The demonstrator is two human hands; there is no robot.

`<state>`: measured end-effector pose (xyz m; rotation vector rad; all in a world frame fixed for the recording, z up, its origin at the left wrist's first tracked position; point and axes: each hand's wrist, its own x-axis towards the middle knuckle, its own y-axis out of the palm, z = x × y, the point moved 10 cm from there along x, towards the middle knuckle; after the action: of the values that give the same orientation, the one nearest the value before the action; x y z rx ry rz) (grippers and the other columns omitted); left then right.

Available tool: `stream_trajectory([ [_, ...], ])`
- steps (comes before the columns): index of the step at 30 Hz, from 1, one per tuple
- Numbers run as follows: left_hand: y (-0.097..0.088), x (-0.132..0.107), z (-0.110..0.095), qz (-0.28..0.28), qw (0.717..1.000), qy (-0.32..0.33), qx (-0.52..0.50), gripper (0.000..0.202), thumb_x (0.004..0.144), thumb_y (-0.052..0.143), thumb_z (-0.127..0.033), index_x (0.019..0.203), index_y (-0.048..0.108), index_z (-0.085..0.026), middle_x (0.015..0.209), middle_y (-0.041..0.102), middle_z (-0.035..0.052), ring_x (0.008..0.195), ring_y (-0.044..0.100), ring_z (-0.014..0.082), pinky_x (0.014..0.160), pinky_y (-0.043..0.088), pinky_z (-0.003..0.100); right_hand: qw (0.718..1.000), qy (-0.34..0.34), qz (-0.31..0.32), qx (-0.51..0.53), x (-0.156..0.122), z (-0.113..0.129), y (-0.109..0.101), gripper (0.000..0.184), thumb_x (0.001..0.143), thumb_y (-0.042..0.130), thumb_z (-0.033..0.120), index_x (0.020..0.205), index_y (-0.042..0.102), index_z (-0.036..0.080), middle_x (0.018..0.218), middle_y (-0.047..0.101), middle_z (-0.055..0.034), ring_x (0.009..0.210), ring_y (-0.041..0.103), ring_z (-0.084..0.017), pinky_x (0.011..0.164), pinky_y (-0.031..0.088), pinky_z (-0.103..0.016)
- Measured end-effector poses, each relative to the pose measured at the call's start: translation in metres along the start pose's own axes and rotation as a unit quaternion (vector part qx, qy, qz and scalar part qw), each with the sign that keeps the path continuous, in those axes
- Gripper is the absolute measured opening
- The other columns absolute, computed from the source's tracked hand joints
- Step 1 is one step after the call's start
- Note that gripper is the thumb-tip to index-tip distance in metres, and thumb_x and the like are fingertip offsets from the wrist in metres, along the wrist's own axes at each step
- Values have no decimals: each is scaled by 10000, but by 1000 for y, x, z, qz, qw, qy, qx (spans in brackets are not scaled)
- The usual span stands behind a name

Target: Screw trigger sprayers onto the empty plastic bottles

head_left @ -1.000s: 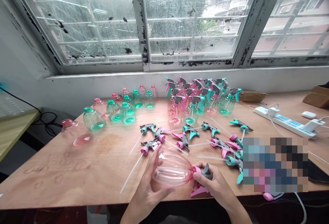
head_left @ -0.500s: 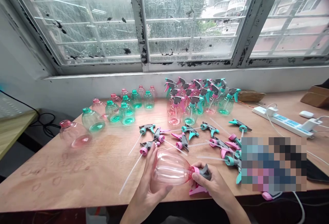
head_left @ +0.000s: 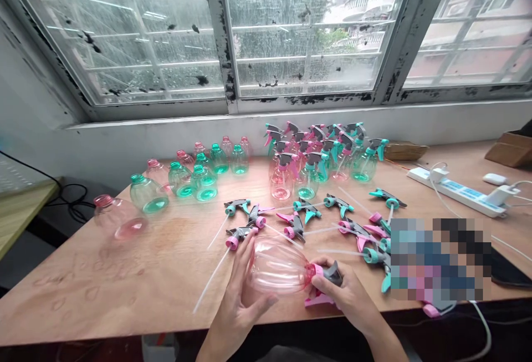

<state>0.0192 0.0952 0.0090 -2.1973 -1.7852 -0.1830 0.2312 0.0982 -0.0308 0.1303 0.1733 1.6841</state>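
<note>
A clear pink spray bottle (head_left: 279, 266) lies sideways between my hands above the table's front edge. My left hand (head_left: 243, 290) grips the rounded body near its base, thumb below and fingers along the far side. At the neck, my right hand (head_left: 341, 290) has its fingers closed around the pink collar of the grey and pink spray head (head_left: 331, 274), whose pink trigger points down toward me. Loose spray heads with tubes lie just beyond, among them a pink-collared one (head_left: 239, 235) by my left fingertips and a teal one (head_left: 376, 258) right of my right hand.
Headless pink and green bottles (head_left: 149, 194) stand at the left. Bottles fitted with spray heads (head_left: 307, 176) are grouped at the back middle. On the right are a white power strip (head_left: 457, 191), a cardboard box (head_left: 509, 153) and a blurred-out patch.
The view has shifted slightly. Both hands keep the same hold on the spray bottle, with only a very small shift of the right fingers at the collar.
</note>
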Motion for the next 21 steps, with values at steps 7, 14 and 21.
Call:
stream_trajectory([
  [7, -6, -4, -2, -66, 997, 26, 15, 743, 843, 835, -356, 1495, 478, -359, 1683, 350, 63, 1564, 303, 356, 1293, 262, 527, 1000, -9, 0, 7, 0, 0, -2, 428, 843, 793, 584, 901, 684, 175, 723, 803, -54, 645, 740, -233, 654, 596, -341],
  [14, -8, -1, -7, -58, 995, 50, -67, 384, 987, 637, -466, 1335, 630, -306, 1645, 444, 81, 1549, 349, 331, 1269, 312, 490, 999, -9, 32, -4, -1, 4, 5, 446, 917, 706, 597, 793, 702, 169, 698, 794, -82, 627, 745, -236, 629, 585, -326],
  [21, -11, -1, -11, -55, 994, 83, 44, 348, 1040, 574, -334, 1380, 647, -352, 1595, 507, 42, 1534, 376, 283, 1282, 272, 439, 1000, -10, -2, -7, 1, 0, -5, 559, 929, 653, 647, 680, 730, 152, 611, 747, -83, 494, 684, -190, 417, 438, -227],
])
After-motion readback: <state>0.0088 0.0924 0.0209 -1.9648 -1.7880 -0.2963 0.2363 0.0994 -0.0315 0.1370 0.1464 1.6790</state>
